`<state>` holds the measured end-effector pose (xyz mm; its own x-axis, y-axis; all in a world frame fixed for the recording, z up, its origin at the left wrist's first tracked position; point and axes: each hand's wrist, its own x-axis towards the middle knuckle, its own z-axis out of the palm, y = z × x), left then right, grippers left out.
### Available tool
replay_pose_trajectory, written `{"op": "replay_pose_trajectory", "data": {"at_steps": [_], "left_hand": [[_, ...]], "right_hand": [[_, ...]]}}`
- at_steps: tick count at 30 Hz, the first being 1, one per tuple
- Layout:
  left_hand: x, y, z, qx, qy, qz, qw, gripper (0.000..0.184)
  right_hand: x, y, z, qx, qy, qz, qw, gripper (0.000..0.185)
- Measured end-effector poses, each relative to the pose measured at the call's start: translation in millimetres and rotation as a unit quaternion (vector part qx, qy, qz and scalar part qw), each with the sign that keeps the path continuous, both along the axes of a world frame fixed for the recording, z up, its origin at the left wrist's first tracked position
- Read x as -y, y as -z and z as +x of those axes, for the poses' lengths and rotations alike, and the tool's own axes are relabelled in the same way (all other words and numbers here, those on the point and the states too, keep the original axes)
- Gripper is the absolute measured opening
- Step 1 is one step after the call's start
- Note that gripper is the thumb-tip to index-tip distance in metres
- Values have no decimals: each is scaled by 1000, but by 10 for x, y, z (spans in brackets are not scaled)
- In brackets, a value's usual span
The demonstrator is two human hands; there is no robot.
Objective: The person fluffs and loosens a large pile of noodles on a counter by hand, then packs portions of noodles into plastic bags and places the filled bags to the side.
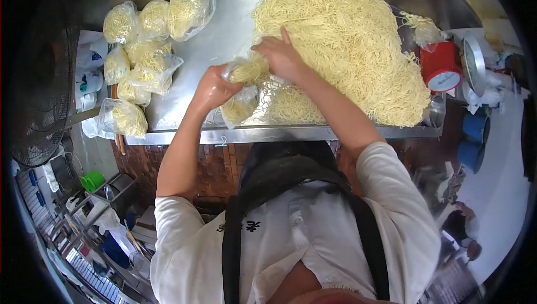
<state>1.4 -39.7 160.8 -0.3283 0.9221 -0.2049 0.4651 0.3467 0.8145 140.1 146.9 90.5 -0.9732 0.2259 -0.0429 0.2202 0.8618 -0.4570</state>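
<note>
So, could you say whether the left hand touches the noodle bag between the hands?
Touching: the head view shows the left hand gripping the noodle bag from the left.

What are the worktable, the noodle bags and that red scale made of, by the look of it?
Worktable: bare metal, probably stainless steel; smooth, grey, reflective. Noodle bags: thin clear plastic; glossy, crinkled, see-through. Red scale: glossy casing, painted metal or plastic; I can't tell which.

Likely a noodle workshop or shop: heaped noodles (341,46), bagged portions (148,58), red scale (442,68), metal worktable (207,16).
</note>
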Motion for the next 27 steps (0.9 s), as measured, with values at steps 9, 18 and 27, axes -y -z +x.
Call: {"op": "replay_pose_trajectory", "data": {"at_steps": [9,18,27], "left_hand": [[-5,-484,-5,0,-86,58,995,35],[196,689,-184,-191,23,42,980,48],[547,864,793,338,-557,99,752,18]], "right_hand": [[-1261,-533,341,-66,219,-72,971,38],[-2724,-309,1023,101,271,259,922,47],[741,557,49,44,-49,-10,998,45]]}}
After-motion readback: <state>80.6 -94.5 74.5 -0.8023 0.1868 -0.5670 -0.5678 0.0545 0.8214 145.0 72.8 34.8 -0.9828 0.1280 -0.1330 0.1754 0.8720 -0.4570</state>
